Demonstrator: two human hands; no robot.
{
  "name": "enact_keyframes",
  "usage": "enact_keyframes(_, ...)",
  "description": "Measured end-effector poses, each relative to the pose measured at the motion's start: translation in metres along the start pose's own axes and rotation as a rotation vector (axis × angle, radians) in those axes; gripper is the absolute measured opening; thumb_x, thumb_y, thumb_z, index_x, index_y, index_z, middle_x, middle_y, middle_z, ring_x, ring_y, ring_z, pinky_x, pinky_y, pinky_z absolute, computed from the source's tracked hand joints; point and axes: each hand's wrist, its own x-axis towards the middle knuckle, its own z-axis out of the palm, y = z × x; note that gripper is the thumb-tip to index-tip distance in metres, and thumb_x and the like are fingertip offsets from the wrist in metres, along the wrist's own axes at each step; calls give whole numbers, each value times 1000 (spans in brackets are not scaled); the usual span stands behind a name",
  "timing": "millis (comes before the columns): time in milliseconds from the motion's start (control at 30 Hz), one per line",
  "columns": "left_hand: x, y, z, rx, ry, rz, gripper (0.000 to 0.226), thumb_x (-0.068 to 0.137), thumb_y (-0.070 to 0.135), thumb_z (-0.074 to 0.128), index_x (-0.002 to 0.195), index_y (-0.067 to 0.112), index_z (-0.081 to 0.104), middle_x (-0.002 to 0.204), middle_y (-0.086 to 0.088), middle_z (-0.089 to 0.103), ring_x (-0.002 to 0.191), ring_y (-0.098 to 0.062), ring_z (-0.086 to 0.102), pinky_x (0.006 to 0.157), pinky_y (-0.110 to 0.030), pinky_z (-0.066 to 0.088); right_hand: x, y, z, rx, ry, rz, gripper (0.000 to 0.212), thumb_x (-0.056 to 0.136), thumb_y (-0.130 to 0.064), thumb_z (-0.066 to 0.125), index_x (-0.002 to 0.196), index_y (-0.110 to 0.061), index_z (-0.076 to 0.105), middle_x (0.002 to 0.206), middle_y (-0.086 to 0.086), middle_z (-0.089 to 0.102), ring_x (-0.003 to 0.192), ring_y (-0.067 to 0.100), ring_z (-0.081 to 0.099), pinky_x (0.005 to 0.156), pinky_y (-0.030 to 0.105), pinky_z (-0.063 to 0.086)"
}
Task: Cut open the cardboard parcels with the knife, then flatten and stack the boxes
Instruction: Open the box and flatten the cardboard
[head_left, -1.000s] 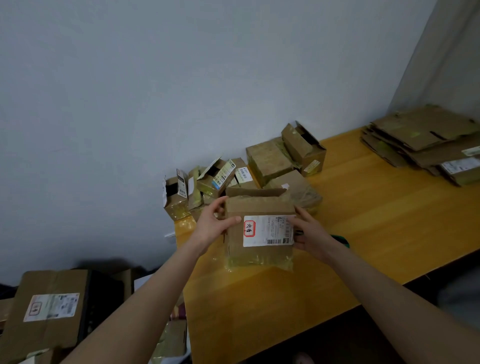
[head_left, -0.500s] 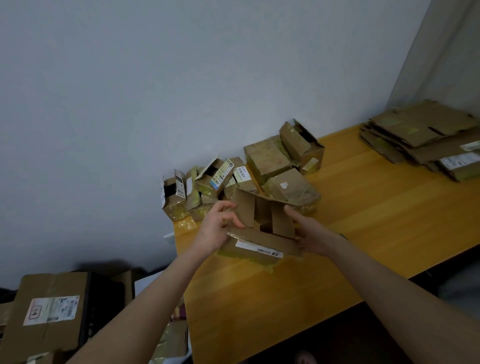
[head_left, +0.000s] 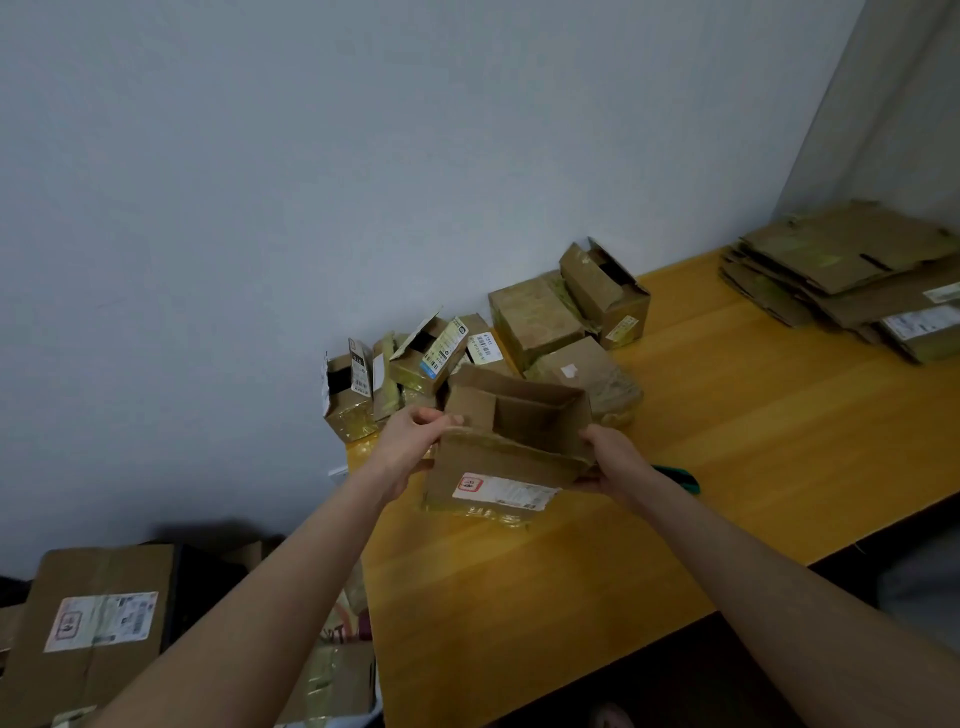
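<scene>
Head view: open box (head_left: 498, 467) held over the tabletop (head_left: 727, 415).
Left hand (head_left: 410, 441) curls its fingers (head_left: 444, 418) over the box's left edge, right hand (head_left: 615, 457) grips the right corner; flat boxes (head_left: 841, 270) lie stacked far right.

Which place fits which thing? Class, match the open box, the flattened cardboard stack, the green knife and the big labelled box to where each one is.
Things:
1. open box
2. flattened cardboard stack
3. green knife
4. big labelled box

Places:
A. far right end of the table
B. low down, left of the table
C. gripped by left hand and right hand
D. on the table, just behind the right wrist

Pairs: 1-C, 2-A, 3-D, 4-B.
</scene>
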Motion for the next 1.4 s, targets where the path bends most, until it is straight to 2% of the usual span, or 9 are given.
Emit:
enact_keyframes(233, 8, -3, -11, -70, -199, -355, 76, 58, 33, 84, 124, 7, 56, 114, -14, 67, 106, -29, 64, 90, -44, 54, -3, -5, -2, 257, -29, -51, 21, 102, -20, 44, 118, -7, 47, 107, 11, 51, 97, 26, 55, 79, 43, 56)
enact_keyframes(500, 21, -27, 5, 530, 104, -91, 76, 67, 31, 85, 131, 14, 48, 126, -6, 58, 116, -27, 53, 97, -39, 46, -8, -2, 6, 251, -68, -86, 22, 103, -19, 43, 119, -4, 46, 103, 12, 53, 97, 24, 54, 79, 37, 53)
enact_keyframes(733, 10, -20, -14, 242, -162, 4, 56, 95, 18, 54, 147, 21, 35, 130, -5, 50, 114, -23, 53, 91, -38, 53, -1, -2, -1, 536, -74, -51, 25, 103, -15, 41, 123, -1, 41, 109, 17, 53, 104, 30, 54, 90, 45, 50)
enact_keyframes(867, 2, -16, -23, 30, -179, -5, 30, 101, 13, 43, 127, 19, 57, 133, -11, 53, 114, -26, 59, 87, -35, 57, 0, -2, -5, 595, -135, -52, 34, 103, -18, 42, 132, -1, 44, 114, 19, 59, 109, 33, 57, 83, 43, 52)
enact_keyframes(1033, -1, -19, -39, 264, -268, 156, 31, 90, 9, 61, 107, 33, 73, 121, 12, 67, 116, -6, 58, 103, -28, 44, 10, -9, -26, 432, -251, 33, 70, 85, -74, 38, 119, -13, 49, 120, 26, 58, 114, 43, 56, 99, 54, 45)
enact_keyframes(1100, -3, -19, -40, 331, -305, 171, 31, 84, 9, 71, 96, 37, 76, 116, 18, 68, 115, -2, 57, 102, -25, 42, 14, -12, -31, 392, -182, 98, 68, 82, -70, 50, 118, -12, 49, 117, 23, 60, 108, 42, 59, 93, 56, 49)
enact_keyframes(1200, -5, -23, -32, 384, -392, 174, 27, 78, 9, 77, 87, 34, 78, 110, 17, 70, 111, 1, 60, 98, -23, 45, 20, -10, -23, 352, 24, 140, 44, 91, -31, 65, 123, -5, 50, 100, 16, 61, 93, 33, 61, 73, 49, 54)
enact_keyframes(1333, -8, -37, -34, 166, -24, 170, 30, 83, 21, 74, 113, 21, 70, 113, 4, 67, 105, -15, 62, 84, -22, 50, 26, -3, -8, 370, 96, 142, 39, 91, -4, 61, 129, -2, 50, 95, 12, 59, 83, 25, 61, 49, 33, 58)
enact_keyframes(1400, -3, -50, -43, 28, 227, 2, 49, 87, 28, 70, 131, 15, 53, 121, -4, 57, 106, -23, 57, 87, -33, 50, 24, 7, 0, 429, 57, 160, 34, 91, -5, 61, 125, -4, 52, 95, 10, 60, 82, 23, 60, 59, 33, 59)
